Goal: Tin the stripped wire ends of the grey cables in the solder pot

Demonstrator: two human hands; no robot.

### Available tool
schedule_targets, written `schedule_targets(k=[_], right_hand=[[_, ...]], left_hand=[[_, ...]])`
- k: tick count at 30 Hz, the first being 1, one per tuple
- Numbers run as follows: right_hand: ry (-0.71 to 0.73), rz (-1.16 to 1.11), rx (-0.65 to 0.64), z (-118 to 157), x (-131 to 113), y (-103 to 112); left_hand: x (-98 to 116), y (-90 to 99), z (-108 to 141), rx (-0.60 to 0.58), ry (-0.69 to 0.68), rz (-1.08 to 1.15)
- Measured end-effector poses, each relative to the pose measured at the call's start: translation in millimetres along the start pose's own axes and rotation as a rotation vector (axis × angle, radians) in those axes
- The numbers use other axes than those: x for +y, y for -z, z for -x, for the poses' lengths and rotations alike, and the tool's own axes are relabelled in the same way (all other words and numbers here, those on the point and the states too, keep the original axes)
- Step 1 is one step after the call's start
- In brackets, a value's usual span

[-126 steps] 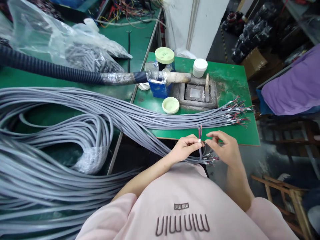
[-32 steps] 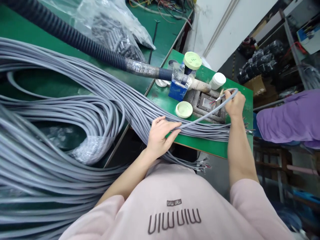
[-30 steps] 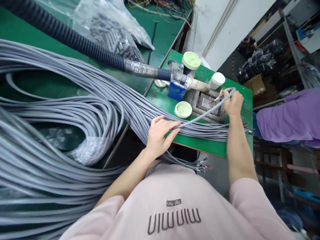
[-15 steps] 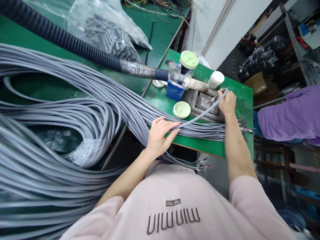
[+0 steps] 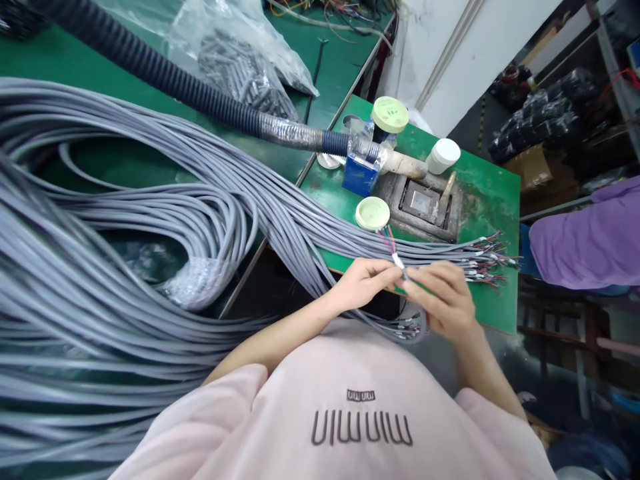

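Between my two hands, in front of my body, is the end of a grey cable [image 5: 399, 261] with coloured wires fanning out past a white band. My left hand [image 5: 367, 283] pinches it from the left. On the other side, my right hand [image 5: 443, 297] closes its fingers on the same cable just below the band. Beyond my hands, a bundle of grey cables [image 5: 345, 230] runs across the green table, its stripped ends [image 5: 493, 260] at the right. A solder pot [image 5: 423, 203] with a square metal basin and a small scraper [image 5: 445, 200] stands behind.
A dark corrugated hose [image 5: 200, 107] ends over the pot. Nearby are a green round tin [image 5: 373, 213], a blue box [image 5: 360, 175], a green-lidded jar [image 5: 390, 115] and a white jar [image 5: 443, 155]. Coiled cables [image 5: 150, 220] fill the left. A person's purple sleeve [image 5: 585, 233] is at right.
My right hand has come back from the solder pot toward my body, bringing the cable end with it. My left hand has shifted right to meet it. The view has moved slightly left.
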State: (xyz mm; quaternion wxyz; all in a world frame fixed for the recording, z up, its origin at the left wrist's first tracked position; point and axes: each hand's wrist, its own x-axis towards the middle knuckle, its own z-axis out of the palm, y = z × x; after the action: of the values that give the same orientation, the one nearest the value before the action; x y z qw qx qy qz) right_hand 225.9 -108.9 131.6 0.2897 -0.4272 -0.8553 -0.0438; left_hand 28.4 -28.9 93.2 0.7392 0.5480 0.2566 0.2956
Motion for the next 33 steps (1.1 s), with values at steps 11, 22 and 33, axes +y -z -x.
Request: schedule_targets(k=[11,22,33], right_hand=[[-0.508,-0.293,0.05,45,-57,-24],[-0.616,-0.355,-0.049,45,-69,-31],[-0.631,-0.396,-0.042,46,-69,-31]], left_hand=[[-17,-15.6,15,-0.072,0.148,0.121],[-17,-19.2,18,-0.051,0.152,0.097],[-14,-24.8,17,0.004,0.145,0.063]])
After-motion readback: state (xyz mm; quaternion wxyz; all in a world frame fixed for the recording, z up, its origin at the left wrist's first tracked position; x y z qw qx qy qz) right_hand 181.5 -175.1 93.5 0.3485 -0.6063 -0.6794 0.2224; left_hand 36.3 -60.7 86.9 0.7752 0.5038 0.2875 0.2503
